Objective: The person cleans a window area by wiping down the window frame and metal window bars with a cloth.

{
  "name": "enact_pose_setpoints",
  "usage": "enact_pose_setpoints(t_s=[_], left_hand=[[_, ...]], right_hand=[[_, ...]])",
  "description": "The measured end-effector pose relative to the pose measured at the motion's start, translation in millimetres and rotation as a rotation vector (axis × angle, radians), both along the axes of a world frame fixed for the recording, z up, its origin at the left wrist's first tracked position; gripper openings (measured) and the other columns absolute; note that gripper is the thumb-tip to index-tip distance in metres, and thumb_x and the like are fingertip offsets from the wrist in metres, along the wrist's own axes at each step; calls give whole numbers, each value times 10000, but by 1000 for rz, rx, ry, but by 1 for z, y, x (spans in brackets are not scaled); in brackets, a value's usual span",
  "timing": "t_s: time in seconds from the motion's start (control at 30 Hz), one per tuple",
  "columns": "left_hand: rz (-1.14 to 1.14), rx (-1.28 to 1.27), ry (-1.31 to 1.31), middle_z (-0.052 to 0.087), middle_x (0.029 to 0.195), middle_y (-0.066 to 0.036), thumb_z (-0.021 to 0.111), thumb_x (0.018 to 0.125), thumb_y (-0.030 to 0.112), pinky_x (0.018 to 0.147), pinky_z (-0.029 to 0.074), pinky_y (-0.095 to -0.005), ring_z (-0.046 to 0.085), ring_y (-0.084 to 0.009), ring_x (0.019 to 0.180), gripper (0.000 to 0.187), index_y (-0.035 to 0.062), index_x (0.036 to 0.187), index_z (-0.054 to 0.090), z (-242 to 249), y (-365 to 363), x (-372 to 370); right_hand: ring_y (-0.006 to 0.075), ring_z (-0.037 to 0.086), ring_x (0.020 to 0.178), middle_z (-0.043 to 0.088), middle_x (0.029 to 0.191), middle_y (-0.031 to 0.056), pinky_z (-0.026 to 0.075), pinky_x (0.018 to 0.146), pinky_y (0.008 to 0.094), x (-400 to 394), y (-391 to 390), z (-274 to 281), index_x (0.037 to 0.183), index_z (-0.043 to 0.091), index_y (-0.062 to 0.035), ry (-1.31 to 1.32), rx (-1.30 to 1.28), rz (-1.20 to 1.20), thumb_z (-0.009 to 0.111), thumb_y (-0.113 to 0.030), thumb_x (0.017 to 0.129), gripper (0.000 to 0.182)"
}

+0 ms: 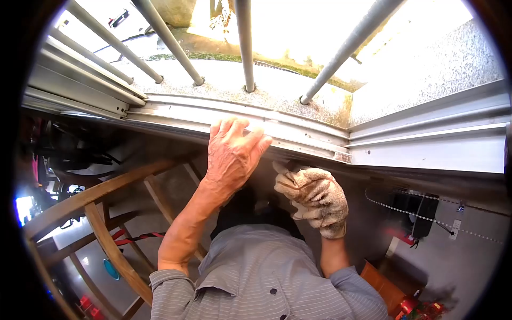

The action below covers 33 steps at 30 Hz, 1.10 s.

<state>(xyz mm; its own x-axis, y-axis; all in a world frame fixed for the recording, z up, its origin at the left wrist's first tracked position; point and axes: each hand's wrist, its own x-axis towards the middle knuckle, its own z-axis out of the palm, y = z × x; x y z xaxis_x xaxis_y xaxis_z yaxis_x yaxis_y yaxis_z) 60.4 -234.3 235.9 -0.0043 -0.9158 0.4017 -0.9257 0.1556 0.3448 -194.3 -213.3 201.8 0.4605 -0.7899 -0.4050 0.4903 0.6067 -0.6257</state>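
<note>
My left hand (pixel 233 154) is bare, its fingers bent over the inner edge of a white metal window track (pixel 298 137). The thumb lies to the right, a little apart from the fingers. Below and to the right of it, my right hand is wrapped in a bunched beige terry cloth (pixel 314 197) that hides most of the fingers. The cloth sits just under the sill edge, close to the wall, and looks worn and stained.
Grey metal bars (pixel 245 48) stand outside the window above a speckled stone ledge (pixel 213 80). At the left is a wooden ladder-like frame (pixel 106 232). A beaded chain (pixel 416 216) hangs at the right beside a black object (pixel 421 213). A brown wooden piece (pixel 381 285) is lower right.
</note>
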Motion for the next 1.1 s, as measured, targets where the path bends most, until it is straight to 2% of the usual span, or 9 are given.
enact_pose_setpoints(t_s=[0.2,0.33,0.63,0.7,0.8,0.9,0.97,1.0,1.1], left_hand=[[-27,87,-121,623,1036,-141,588,948,396,953,375,-444,557,-298,1047,434,-10,1086,653,-12,-11,-18],[5,120,-111,622,1009,-140,595,945,376,933,386,-427,566,-305,1014,421,-28,1053,649,-13,-14,-27],[76,146,-75,612,975,-179,608,933,332,896,419,-435,574,-342,954,385,-46,997,642,-15,-21,-45],[94,165,-64,610,962,-187,607,930,323,887,428,-442,572,-349,944,378,-50,984,645,-17,-22,-47],[113,170,-16,641,981,-210,630,913,298,901,454,-442,594,-365,963,373,-63,1003,659,-18,-23,-48],[74,14,91,671,1089,-250,670,907,241,958,488,-434,632,-382,1062,362,-74,1085,667,-21,-17,-43],[112,-87,345,657,1151,-288,664,919,191,934,550,-431,659,-388,1080,387,-93,1181,639,18,-15,-32],[174,-68,465,627,1268,-268,680,923,135,1003,500,-401,618,-343,1196,352,-63,1211,639,29,-15,-26],[222,-165,393,706,1082,-173,709,906,140,839,543,-356,682,-237,951,266,8,1136,703,32,-30,-1]], right_hand=[[236,690,972,663,1132,165,607,795,344,1,3,7,1279,516,72,203,-230,100,473,-140,1022,336],[232,693,962,665,1137,168,595,810,310,-1,4,1,1241,548,63,209,-99,59,456,-185,1026,341],[352,682,1056,628,1203,253,605,796,364,-9,7,-11,1237,521,57,-63,43,28,441,-211,1039,343],[327,682,1029,632,1180,231,597,784,343,-8,3,-2,1236,522,53,-51,116,58,452,-206,1034,335],[282,660,1012,631,1141,184,568,820,330,-7,0,-1,1230,526,44,20,78,109,468,-199,1030,320],[301,591,1158,611,1133,171,535,908,305,-4,1,-29,1192,547,52,-154,34,74,474,-259,1035,357],[289,576,1167,598,1149,161,513,946,318,-4,4,-33,1186,549,50,-177,-41,53,479,-258,1034,350],[258,591,1102,595,1161,150,501,951,342,-2,2,-21,1196,542,41,-104,-123,70,484,-225,1030,320],[246,619,1036,600,1168,162,527,895,351,-4,-1,-12,1217,518,44,-88,-128,68,477,-216,1033,321]])
